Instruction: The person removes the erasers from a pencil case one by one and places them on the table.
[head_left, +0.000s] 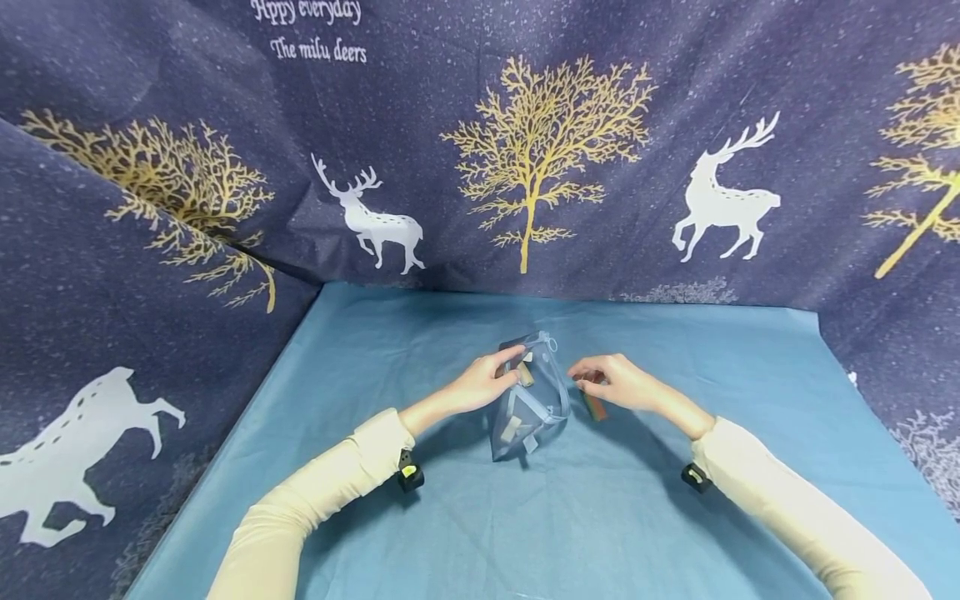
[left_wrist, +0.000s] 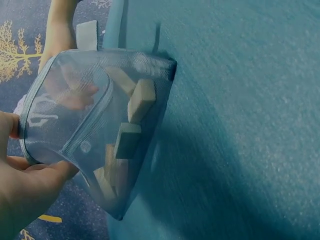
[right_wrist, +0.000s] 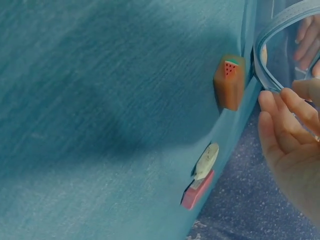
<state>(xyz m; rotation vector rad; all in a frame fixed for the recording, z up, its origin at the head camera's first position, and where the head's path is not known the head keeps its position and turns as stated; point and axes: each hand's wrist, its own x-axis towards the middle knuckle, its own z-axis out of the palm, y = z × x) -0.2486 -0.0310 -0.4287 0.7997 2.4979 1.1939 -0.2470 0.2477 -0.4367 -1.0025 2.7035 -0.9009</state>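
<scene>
My left hand (head_left: pixel 478 384) grips a blue see-through mesh zipper pouch (head_left: pixel 551 385) by its rim, with fingers and thumb at the mouth. Several small pale blocks (left_wrist: pixel 142 100) lie inside the pouch, seen through the mesh. My right hand (head_left: pixel 624 385) is at the pouch's other side, fingers loosely bent and nothing seen between them. In the right wrist view its fingertips are right at the zipper edge. Just by this hand, an orange eraser-like block (right_wrist: pixel 229 82) with a watermelon slice printed on its end sits on the cloth.
A pale oval piece (right_wrist: pixel 206 161) and a pink block (right_wrist: pixel 197 190) lie close together on the blue tablecloth (head_left: pixel 450 533). Behind the table hangs a dark blue cloth (head_left: pixel 600 250) printed with deer and trees. Another such cloth borders the left side.
</scene>
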